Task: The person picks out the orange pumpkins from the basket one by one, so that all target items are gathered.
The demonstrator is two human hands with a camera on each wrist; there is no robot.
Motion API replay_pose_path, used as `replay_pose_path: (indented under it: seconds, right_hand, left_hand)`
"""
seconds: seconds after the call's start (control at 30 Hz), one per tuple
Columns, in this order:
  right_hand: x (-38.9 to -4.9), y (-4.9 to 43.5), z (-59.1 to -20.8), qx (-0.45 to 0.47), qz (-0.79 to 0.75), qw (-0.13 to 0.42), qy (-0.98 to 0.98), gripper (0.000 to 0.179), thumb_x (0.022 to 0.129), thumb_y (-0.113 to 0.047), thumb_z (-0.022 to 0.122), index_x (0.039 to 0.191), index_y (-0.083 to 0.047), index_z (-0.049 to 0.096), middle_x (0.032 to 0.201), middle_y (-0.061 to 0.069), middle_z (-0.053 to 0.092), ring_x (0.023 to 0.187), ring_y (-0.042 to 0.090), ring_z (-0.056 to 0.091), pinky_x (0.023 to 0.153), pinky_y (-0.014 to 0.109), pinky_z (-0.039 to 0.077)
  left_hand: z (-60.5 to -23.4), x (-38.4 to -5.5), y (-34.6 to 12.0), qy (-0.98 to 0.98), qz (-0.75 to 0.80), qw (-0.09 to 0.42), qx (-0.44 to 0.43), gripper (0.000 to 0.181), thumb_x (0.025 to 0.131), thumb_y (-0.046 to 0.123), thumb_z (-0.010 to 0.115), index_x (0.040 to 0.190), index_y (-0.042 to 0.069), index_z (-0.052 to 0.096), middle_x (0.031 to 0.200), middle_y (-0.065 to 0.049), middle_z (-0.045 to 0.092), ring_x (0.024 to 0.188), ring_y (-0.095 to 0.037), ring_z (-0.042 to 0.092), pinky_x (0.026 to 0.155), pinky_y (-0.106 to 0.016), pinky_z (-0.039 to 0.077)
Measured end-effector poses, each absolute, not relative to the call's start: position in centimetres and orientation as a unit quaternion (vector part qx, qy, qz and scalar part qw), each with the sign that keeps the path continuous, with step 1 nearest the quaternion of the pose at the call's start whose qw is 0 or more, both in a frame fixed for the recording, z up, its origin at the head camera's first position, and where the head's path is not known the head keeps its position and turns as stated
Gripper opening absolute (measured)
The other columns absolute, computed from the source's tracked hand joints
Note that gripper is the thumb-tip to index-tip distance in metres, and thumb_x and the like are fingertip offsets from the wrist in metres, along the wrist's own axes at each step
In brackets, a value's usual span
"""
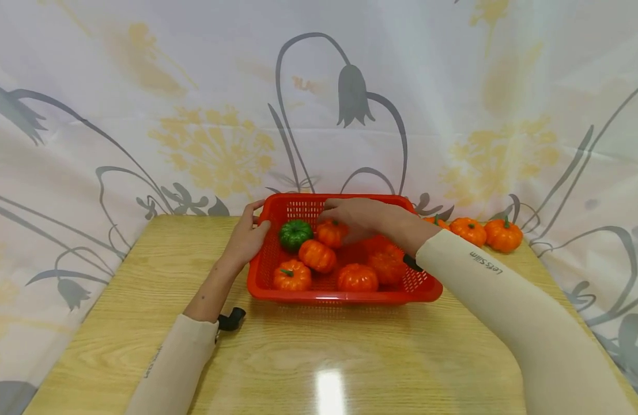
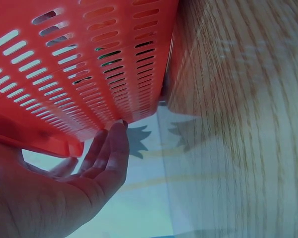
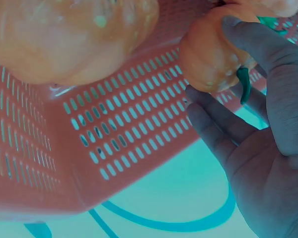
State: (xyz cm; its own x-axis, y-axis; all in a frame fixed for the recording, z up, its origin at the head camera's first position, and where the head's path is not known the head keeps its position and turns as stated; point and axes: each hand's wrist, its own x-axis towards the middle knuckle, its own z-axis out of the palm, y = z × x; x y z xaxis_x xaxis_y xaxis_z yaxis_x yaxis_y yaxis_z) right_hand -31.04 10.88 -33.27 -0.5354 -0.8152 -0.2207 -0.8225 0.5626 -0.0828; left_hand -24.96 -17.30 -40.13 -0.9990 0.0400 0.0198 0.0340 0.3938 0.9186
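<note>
A red plastic basket with slotted walls stands on the table and holds several small orange pumpkins and one green pumpkin. At its left side, my left hand grips the rim, thumb on top; the left wrist view shows the fingers against the outer wall. My right hand reaches into the basket and holds a small orange pumpkin with a green stem between thumb and fingers. Beside that pumpkin lie another orange pumpkin and the green one. The right forearm hides part of the basket's right side.
Right of the basket, several orange pumpkins sit in a row near the table's back edge, one partly behind the right sleeve. A flower-patterned curtain hangs behind the wooden table.
</note>
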Motion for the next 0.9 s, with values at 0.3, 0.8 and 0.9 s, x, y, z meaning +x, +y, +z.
replay_pose_path:
  seconds: [0.3, 0.8, 0.9]
  right_hand:
    - [-29.5, 12.1, -31.6, -0.474, -0.015, 0.1, 0.874, 0.063, 0.091, -0.017, 0.083, 0.149, -0.018, 0.061, 0.147, 0.01, 0.052, 0.127, 0.03, 0.06, 0.11, 0.047, 0.051]
    - [-26.5, 15.2, -30.0, -0.459, -0.079, 0.055, 0.883, 0.062, 0.085, -0.02, 0.086, 0.144, -0.017, 0.063, 0.135, 0.006, 0.054, 0.11, 0.022, 0.063, 0.094, 0.04, 0.057]
    - [-26.1, 15.7, -29.9, -0.458, -0.092, 0.041, 0.883, 0.063, 0.084, -0.021, 0.085, 0.143, -0.017, 0.063, 0.132, 0.005, 0.053, 0.102, 0.02, 0.062, 0.087, 0.038, 0.057]
  left_hand:
    - [-40.3, -24.9, -17.3, 0.836, 0.549, 0.0, 0.023, 0.06, 0.109, 0.021, 0.047, 0.166, 0.014, 0.03, 0.125, -0.024, 0.056, 0.1, -0.04, 0.07, 0.078, -0.042, 0.063]
    - [-40.4, -25.2, -17.3, 0.834, 0.551, 0.0, 0.023, 0.06, 0.109, 0.022, 0.047, 0.166, 0.015, 0.031, 0.125, -0.023, 0.056, 0.101, -0.04, 0.07, 0.078, -0.042, 0.064]
    - [-40.4, -25.1, -17.3, 0.831, 0.555, 0.002, 0.022, 0.06, 0.109, 0.022, 0.047, 0.166, 0.016, 0.031, 0.125, -0.023, 0.056, 0.101, -0.04, 0.07, 0.079, -0.043, 0.064]
